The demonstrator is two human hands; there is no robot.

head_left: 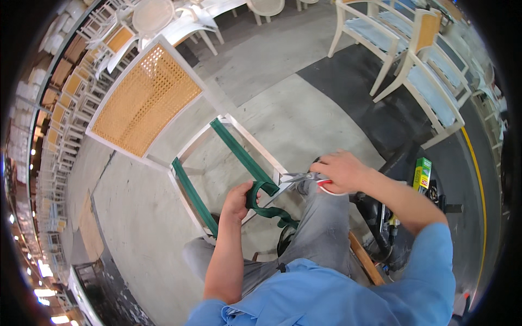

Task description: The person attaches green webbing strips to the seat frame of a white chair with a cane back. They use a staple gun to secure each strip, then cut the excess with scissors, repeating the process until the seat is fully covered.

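"Which step is this?"

"I'd judge it to be trimming. Two green straps run across the open seat frame (255, 143) of a chair with a woven cane back (147, 98): the near strap (244, 156) on the right, the far strap (194, 196) on the left. A loose green length (269, 211) curls beside the near strap's lower end."

"And the hands?"

"The left hand (236, 201) is closed around the loose green length, pinching it just off the frame. The right hand (342, 171) grips the scissors (311, 176) by the red-and-white handles, blades pointing left at the corner where that strap meets the rail."

"Is it cut through?"

"I can't tell; the strap's end and the loop overlap there."

"Where does the seat frame sit?"

"Right in front of the person's knees, above the concrete floor (136, 212)."

"So what does the next move call for?"

"If it isn't severed, I'd say a taut strap and one clean snip near the rail, with the left fingers well away from the blades."
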